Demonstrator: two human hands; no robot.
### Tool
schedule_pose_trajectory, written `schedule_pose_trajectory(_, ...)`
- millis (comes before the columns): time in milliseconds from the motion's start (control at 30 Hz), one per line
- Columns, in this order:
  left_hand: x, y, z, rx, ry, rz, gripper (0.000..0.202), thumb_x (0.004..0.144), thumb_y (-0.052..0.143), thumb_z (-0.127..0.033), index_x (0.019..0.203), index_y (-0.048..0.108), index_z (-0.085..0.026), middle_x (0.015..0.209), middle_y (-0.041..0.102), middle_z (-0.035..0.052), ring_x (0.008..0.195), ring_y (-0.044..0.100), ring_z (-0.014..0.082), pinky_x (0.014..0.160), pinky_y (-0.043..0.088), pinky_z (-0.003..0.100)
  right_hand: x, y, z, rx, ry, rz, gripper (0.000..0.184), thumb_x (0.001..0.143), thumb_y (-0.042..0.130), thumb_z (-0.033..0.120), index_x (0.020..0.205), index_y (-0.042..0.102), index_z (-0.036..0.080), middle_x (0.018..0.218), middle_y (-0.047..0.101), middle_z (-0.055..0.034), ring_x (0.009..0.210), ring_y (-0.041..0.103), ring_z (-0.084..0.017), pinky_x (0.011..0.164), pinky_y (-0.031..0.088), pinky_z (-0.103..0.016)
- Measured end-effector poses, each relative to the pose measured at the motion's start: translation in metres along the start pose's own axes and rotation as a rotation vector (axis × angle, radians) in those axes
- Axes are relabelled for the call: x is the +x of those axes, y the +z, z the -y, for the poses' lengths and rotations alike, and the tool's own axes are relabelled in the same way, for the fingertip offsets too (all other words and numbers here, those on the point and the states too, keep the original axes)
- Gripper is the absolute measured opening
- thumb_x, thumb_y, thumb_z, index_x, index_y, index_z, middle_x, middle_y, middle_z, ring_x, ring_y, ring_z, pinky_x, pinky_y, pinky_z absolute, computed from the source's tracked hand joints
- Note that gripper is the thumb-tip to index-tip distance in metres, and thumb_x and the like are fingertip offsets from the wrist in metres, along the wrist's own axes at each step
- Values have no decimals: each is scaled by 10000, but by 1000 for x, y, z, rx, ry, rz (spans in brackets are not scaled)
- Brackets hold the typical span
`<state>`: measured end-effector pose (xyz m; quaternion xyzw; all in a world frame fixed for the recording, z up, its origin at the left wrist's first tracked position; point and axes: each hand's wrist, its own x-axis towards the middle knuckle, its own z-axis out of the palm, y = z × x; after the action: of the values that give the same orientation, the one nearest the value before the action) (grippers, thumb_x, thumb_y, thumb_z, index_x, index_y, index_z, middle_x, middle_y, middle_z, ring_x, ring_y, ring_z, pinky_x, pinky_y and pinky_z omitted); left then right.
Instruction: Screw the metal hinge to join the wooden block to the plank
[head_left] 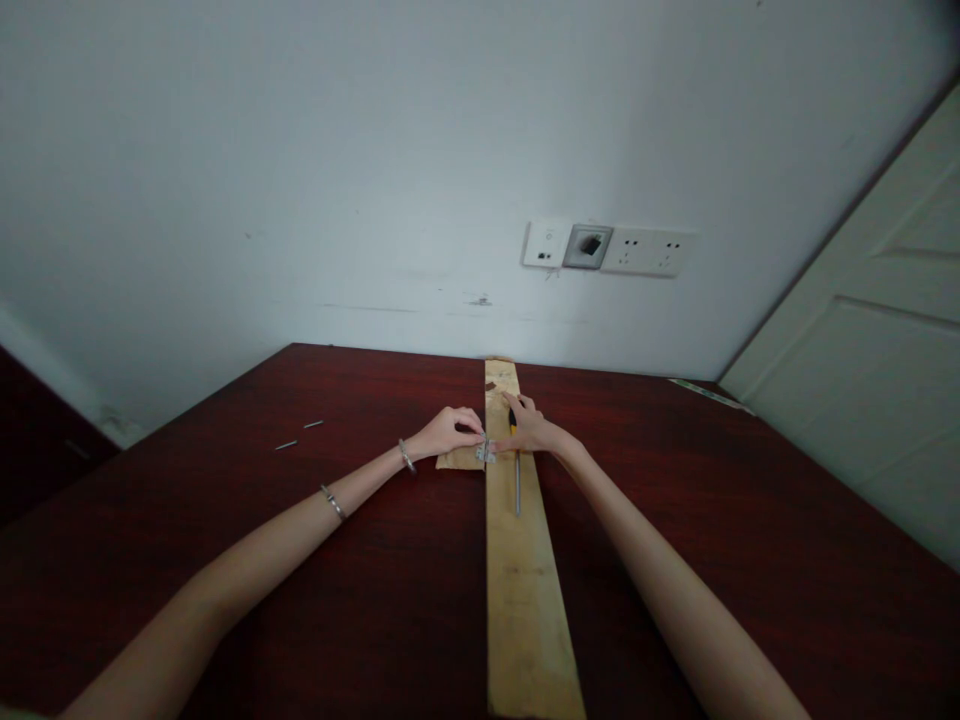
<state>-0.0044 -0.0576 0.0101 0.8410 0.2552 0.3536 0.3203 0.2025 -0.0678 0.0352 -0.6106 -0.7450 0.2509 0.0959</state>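
Note:
A long wooden board (525,580) lies lengthwise on the dark red table, and a short wooden piece (456,461) sits against its left side. Across their joint is a small metal hinge (486,452). My left hand (448,432) is at the hinge's left side, thumb and forefinger pinched; whatever they hold is too small to make out. Over the long board, my right hand (531,428) keeps a screwdriver (517,488) tucked in its palm. The black and yellow handle is partly hidden, and the shaft points toward me. The right fingertips reach the hinge's right side.
Two thin metal rods (300,434) lie on the table (360,620) at the left. Behind it stands a white wall with a row of sockets (609,248). A narrow strip (709,396) lies at the back right edge, near a white door (877,340).

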Motion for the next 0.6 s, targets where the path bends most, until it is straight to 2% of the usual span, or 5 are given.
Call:
schedule_pose_trajectory(233,0,-2,5,3,-25,51,153,766,675,-284,790,717,-138,823,637,49,788,583,147,742,446,259,-4,-2,2,14,3,8,1317,444,796,565,1470,36,245,1505,53,-172,1345,198,-435,1052,256,-488)
schedule_pose_trajectory(367,1,-12,2,47,-121,132,293,751,677,-361,944,694,-141,913,620,60,801,576,154,724,443,256,-6,-4,5,21,-1,8,1294,467,799,535,1471,40,236,1503,52,-183,1350,188,-430,1047,262,-497)
schedule_pose_trajectory(467,2,-23,-3,199,-177,238,499,670,729,-448,1060,648,-148,981,596,78,868,550,190,766,431,277,-7,-4,5,29,-6,2,1276,475,799,519,1469,45,250,1500,67,-175,1346,203,-426,1042,263,-507)
schedule_pose_trajectory(600,0,-31,-12,379,-183,373,762,489,796,-547,1119,593,-170,1018,560,77,970,483,246,828,394,292,-6,-2,3,45,-13,-3,1292,467,794,534,1468,27,255,1498,60,-184,1348,199,-422,1033,267,-519)
